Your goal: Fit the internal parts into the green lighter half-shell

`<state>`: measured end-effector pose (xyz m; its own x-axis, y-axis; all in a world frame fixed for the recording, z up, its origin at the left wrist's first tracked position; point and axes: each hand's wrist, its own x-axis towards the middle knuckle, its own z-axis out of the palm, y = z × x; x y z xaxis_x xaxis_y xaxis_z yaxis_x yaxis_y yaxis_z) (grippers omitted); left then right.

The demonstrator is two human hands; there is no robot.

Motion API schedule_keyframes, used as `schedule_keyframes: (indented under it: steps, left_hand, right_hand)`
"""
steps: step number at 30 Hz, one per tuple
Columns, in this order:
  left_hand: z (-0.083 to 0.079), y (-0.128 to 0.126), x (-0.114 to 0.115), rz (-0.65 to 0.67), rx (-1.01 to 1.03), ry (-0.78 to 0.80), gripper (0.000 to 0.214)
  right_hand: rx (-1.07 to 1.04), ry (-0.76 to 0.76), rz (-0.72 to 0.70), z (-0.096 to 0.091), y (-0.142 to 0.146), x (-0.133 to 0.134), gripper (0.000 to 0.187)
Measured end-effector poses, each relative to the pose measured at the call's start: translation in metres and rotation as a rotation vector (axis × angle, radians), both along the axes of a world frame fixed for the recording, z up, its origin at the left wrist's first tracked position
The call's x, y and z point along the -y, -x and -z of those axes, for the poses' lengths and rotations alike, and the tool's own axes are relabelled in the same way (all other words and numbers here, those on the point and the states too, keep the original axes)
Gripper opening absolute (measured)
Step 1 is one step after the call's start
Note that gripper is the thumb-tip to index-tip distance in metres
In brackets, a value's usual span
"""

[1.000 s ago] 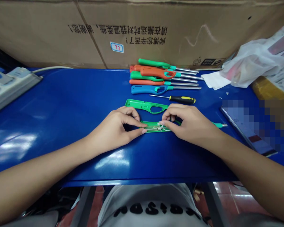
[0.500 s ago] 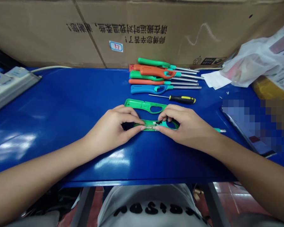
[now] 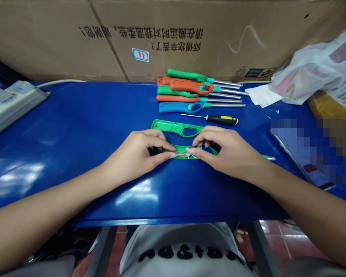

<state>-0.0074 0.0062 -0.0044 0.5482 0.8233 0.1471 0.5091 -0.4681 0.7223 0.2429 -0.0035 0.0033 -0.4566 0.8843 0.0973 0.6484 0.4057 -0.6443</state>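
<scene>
On the blue table lies an opened green lighter (image 3: 180, 148), its lower half-shell holding a clear fuel tank (image 3: 181, 154). My left hand (image 3: 150, 148) pinches the left end of this lighter between thumb and fingers. My right hand (image 3: 215, 146) has thumb and index finger closed on a small white and turquoise part in the middle of the shell, mostly hidden by the fingertips. The lighter's metal-tipped nozzle (image 3: 269, 157) shows beyond my right wrist. Just behind my hands rests the other green half-shell (image 3: 168, 126), inner side up.
Several assembled long lighters (image 3: 178, 107) in green, orange and blue are stacked at the back. A black-yellow screwdriver (image 3: 222, 120) lies before them. A phone (image 3: 301, 157) and plastic bag (image 3: 296, 77) are at right, a power strip (image 3: 14, 104) at left, a cardboard box (image 3: 103, 57) behind.
My right thumb and fingers have shifted slightly over the inner parts. The black piece is now out of sight and less of the turquoise part shows. My left hand keeps its hold.
</scene>
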Motion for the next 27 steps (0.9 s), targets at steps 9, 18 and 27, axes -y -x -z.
schedule_keyframes:
  steps: [9, 18, 27]
  left_hand:
    - [-0.015, 0.010, -0.006, 0.066, -0.154, 0.001, 0.012]
    - [-0.015, 0.009, -0.003, 0.222, -0.127, -0.380, 0.023]
    - [0.006, 0.005, -0.006, 0.398, -0.206, -0.451, 0.035]
  right_hand:
    - [0.003, -0.168, 0.010, -0.007, -0.016, -0.008, 0.006]
    - [0.128, -0.124, -0.136, -0.029, -0.032, -0.010, 0.006]
    - [0.194, -0.043, -0.277, -0.013, -0.022, -0.008, 0.008]
